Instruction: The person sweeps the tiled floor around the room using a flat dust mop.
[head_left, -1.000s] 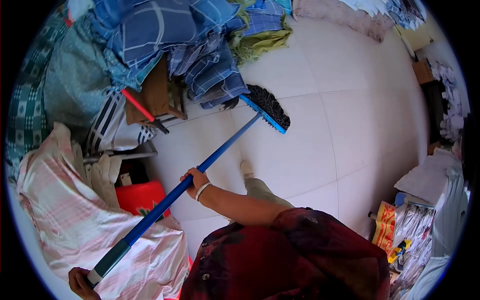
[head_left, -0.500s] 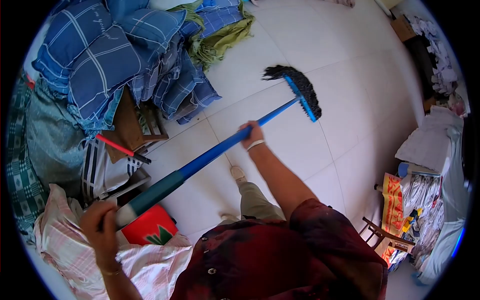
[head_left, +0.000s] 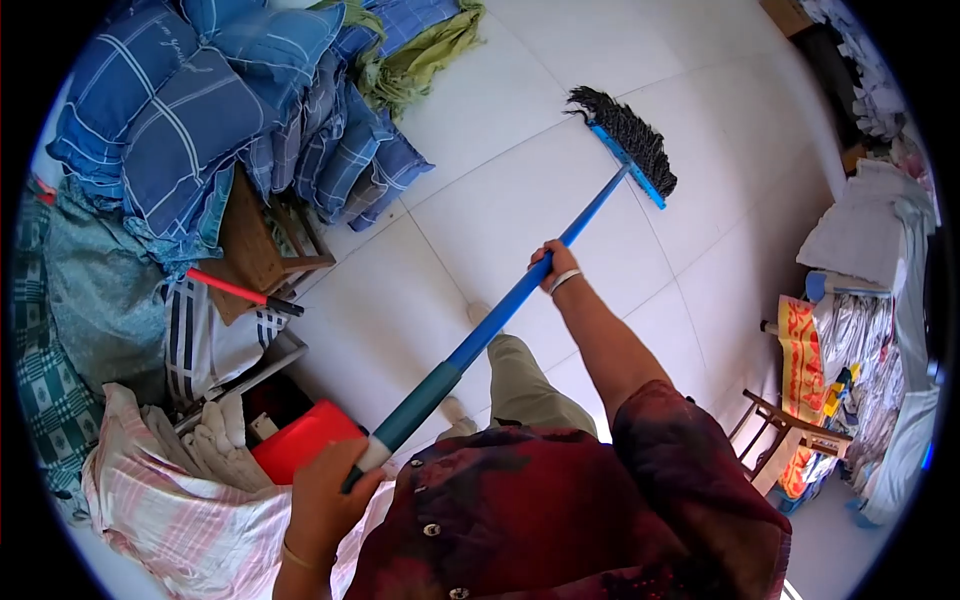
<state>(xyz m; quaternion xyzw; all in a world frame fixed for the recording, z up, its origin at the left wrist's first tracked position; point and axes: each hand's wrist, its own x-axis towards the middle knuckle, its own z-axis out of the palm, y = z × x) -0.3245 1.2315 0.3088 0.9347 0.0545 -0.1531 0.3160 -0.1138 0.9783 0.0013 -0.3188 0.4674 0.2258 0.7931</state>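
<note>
Pale floor tiles (head_left: pixel 505 100) spread across the room. On them rests the black-stranded head (head_left: pixel 638 140) of a mop (head_left: pixel 503 317), its blue pole slanting back toward the person. The right hand (head_left: pixel 553 266) is wrapped around the pole midway; the left hand (head_left: pixel 330 488) grips its top end. Beyond, blue plaid cushions (head_left: pixel 200 130) are piled at left, and a wooden chair (head_left: pixel 790 432) stands at right.
</note>
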